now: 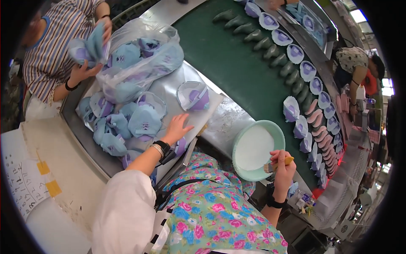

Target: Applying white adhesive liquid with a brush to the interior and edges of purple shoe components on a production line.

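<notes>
"What's your left hand doing?"

"Left hand (176,128): empty, fingers spread, held palm down over the near edge of the metal table (169,86). Can't tell if the fingertips touch it. Nearest thing ahead: a single blue-and-purple shoe upper (198,101), just apart from my fingers. A second upper (180,147) shows beside my wrist, partly hidden."

"And the right?"

"Right hand (282,168): closed round a brush (289,160), yellow handle pointing out to the right, bristles pointing left at the rim of a pale green bowl (277,132). White stuff (253,149) inside the bowl. Can't tell whether the bristles touch the rim."

"What lies around you?"

"To my left, a loose heap of uppers (145,120), with a clear plastic bag (165,36) of more behind it. Across the table, a person in a striped shirt (50,55) holds uppers in both hands. Ahead, a green belt (211,59): dark foot-shaped forms (271,51) in a row, pink soles (325,142) further along, uppers (294,53) lined up beside them."
</notes>
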Tool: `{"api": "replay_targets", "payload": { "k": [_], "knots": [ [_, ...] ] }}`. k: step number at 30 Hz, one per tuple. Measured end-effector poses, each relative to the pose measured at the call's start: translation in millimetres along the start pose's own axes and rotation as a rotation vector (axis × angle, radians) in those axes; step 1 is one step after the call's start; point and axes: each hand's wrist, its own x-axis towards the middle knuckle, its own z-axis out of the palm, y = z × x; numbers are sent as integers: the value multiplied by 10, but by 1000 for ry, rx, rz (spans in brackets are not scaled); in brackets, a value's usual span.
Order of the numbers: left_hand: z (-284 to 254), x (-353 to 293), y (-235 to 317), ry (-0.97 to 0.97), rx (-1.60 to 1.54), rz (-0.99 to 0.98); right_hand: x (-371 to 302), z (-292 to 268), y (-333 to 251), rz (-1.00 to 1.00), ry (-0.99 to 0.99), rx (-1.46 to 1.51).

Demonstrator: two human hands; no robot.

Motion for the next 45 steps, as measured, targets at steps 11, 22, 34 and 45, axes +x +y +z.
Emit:
{"api": "replay_targets", "payload": {
  "k": [11,22,34,45],
  "knots": [
    [261,901,208,167,181,148,133,260,-65,-230,-54,-259],
    [-1132,172,2388,-417,67,957,-2,397,-96,-583,-270,-776],
    [-449,-215,2661,-352,-748,469,-397,-78,-335,-499,-370,-253],
    [-640,-902,2182,-990,-564,37,-162,-707,996,-291,410,-430]
  ]
}}
